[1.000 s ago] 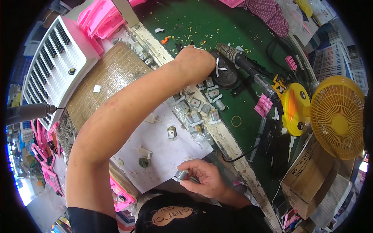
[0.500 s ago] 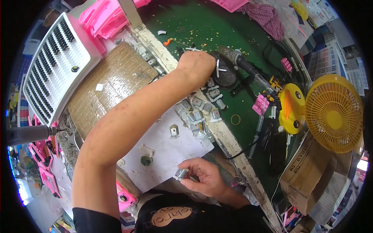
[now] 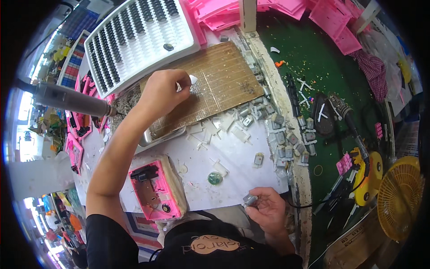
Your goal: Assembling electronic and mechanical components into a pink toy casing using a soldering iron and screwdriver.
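Note:
My left hand (image 3: 165,92) is over the brown cardboard sheet (image 3: 224,76), its fingers pinched together. A small white piece (image 3: 178,87) shows between thumb and fingers; its shape is mostly hidden. Just beside the fingertips, a white square scrap (image 3: 193,79) lies on the cardboard. Lower right, my right hand (image 3: 269,210) holds a small silver electric motor (image 3: 249,200) between thumb and fingertips, above the front edge of the white paper (image 3: 233,175). Another small motor (image 3: 258,159) lies alone on that paper.
Several motors (image 3: 291,139) crowd along the wooden rail (image 3: 300,188). A pink housing (image 3: 150,190) lies at the near left. A soldering iron (image 3: 351,119) and yellow fan (image 3: 400,197) are right. A white tray (image 3: 139,40) stands far left; a grey cylindrical tool (image 3: 74,96) juts in.
My left hand has come back from the green tabletop to the cardboard, with a small white piece now in its fingers. The view has turned left. My right hand still holds the motor.

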